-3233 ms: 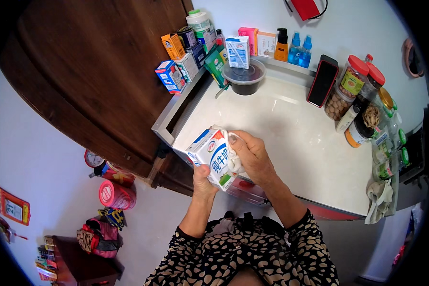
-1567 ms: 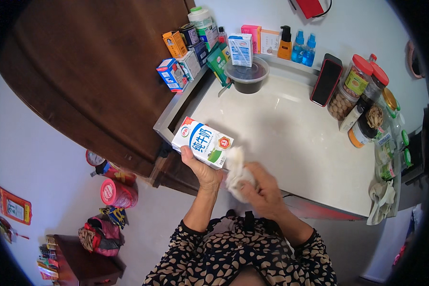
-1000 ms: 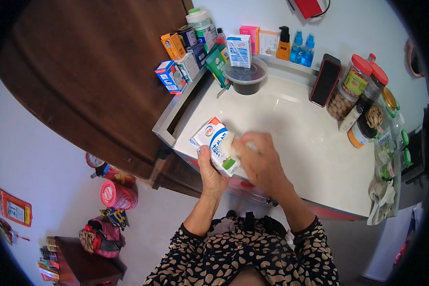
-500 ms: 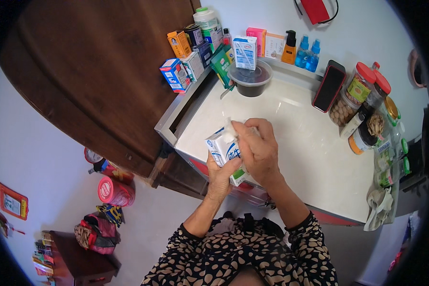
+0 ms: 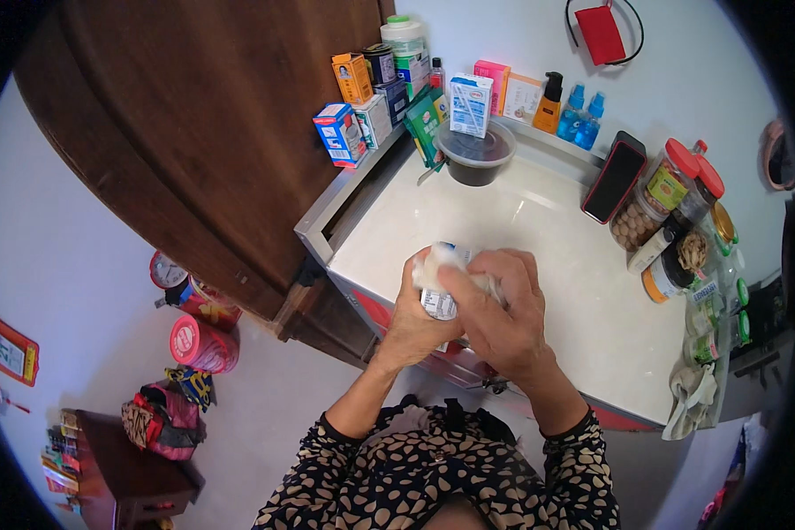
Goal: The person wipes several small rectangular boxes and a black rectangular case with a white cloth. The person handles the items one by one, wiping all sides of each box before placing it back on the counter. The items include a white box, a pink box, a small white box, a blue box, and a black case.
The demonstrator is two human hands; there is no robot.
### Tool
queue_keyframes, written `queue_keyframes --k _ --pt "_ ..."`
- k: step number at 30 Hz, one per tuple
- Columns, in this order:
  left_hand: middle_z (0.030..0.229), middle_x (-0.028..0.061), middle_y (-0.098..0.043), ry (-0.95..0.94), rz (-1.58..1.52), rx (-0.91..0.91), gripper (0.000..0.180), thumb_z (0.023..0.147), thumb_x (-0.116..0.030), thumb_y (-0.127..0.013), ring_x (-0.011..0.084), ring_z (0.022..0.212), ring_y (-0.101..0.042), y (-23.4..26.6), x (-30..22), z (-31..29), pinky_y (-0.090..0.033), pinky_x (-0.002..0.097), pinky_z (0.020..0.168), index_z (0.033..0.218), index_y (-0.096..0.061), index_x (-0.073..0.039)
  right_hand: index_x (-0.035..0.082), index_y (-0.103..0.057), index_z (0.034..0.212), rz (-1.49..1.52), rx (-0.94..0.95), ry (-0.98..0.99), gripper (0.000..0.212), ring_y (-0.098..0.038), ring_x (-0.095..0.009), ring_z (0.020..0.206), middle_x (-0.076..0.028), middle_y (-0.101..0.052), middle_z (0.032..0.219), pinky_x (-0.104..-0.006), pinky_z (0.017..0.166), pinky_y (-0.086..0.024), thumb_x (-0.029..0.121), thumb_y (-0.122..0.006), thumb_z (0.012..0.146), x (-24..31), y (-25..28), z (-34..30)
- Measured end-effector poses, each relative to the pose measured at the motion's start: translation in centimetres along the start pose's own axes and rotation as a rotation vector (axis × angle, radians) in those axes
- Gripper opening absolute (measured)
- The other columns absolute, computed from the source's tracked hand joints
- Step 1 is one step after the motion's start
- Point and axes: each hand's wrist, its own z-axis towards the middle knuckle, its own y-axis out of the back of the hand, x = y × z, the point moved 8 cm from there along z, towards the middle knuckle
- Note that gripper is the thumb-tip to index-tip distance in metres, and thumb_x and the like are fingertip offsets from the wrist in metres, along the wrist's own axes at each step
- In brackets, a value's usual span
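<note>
My left hand (image 5: 404, 325) is wrapped round a small white-and-blue milk carton (image 5: 439, 305), held above the front edge of the white tabletop. Only a printed end and a bit of blue show; the fingers and a cloth cover the rest. In my right hand (image 5: 508, 305) is a crumpled white cloth (image 5: 435, 263), pressed against the carton with the thumb on top. Both hands are close together, fingers closed. A similar white-and-blue carton (image 5: 471, 104) stands upright on a lidded dark tub (image 5: 471, 166) at the back of the table.
A phone (image 5: 614, 177) leans at the back right, beside red-lidded jars (image 5: 667, 181) and other containers. Blue spray bottles (image 5: 579, 117) and a brown pump bottle (image 5: 548, 104) line the wall. Small boxes (image 5: 340, 134) crowd the left ledge. A grey cloth (image 5: 691, 397) hangs at the right corner.
The carton has turned in my left hand, so its big blue-lettered face no longer shows. My right hand and the cloth have shifted down over it. The whole view has moved slightly.
</note>
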Motion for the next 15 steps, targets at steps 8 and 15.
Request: queue_keyframes --k 8,15 --pt "0.115 0.0122 -0.054 -0.095 0.109 -0.104 0.078 0.072 -0.009 -0.078 0.0179 0.104 -0.055 0.4 0.0 -0.1 -0.049 0.0312 0.086 0.135 -0.031 -0.002 0.005 -0.066 0.101 -0.199 0.282 0.029 0.038 -0.053 -0.027 0.092 -0.006 -0.051 0.104 -0.0342 0.072 -0.049 0.005 -0.067 0.063 0.7 -2.8 -2.6" --pt "0.121 0.0119 -0.049 -0.162 0.158 -0.084 0.088 0.067 -0.003 -0.08 0.0195 0.111 -0.052 0.6 0.2 -0.4 -0.047 0.0327 0.091 0.138 -0.028 -0.005 0.005 -0.065 0.1 0.158 0.467 -0.086 0.033 -0.052 -0.025 0.093 -0.008 -0.051 0.1 -0.0332 0.074 -0.048 0.001 -0.064 0.067 -0.2 -1.4 -3.1"
